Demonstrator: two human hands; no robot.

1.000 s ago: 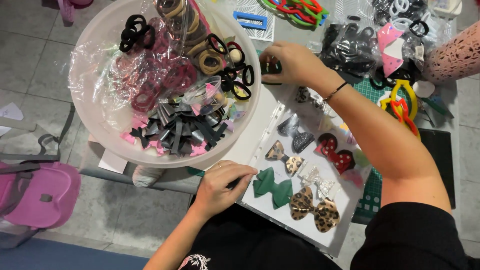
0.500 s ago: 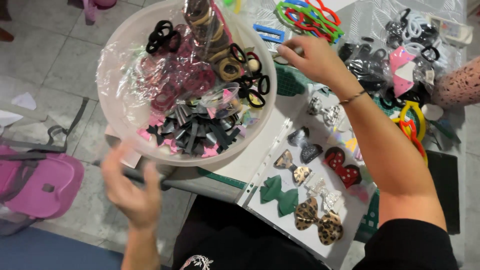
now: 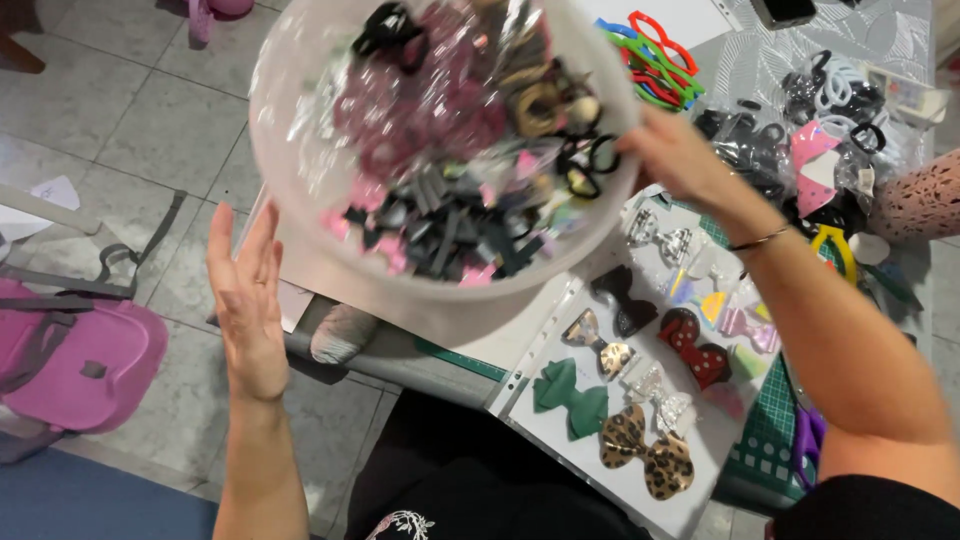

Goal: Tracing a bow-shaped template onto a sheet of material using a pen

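Observation:
A large translucent white bowl (image 3: 330,270) full of hair clips, ties and bows is lifted and tilted above the table's left end. My right hand (image 3: 672,152) grips its right rim. Below the bowl's left side, my left hand (image 3: 247,300) is held up flat with the fingers apart, palm toward the bowl, touching nothing. On the table under my right forearm lies a clear plastic sleeve (image 3: 560,420) with several fabric bows, among them a green one (image 3: 570,398) and a leopard-print one (image 3: 645,452).
A green cutting mat (image 3: 765,440) lies at the right. Black and white hair ties (image 3: 830,90) and coloured plastic glasses frames (image 3: 655,55) cover the far table. A pink bag (image 3: 70,365) sits on the tiled floor at left. Another person's arm (image 3: 920,205) shows at right.
The bowl has risen off the table and come toward the camera, held by my right hand. My left hand left the bow sheet, swung out left and now reaches up beside the bowl.

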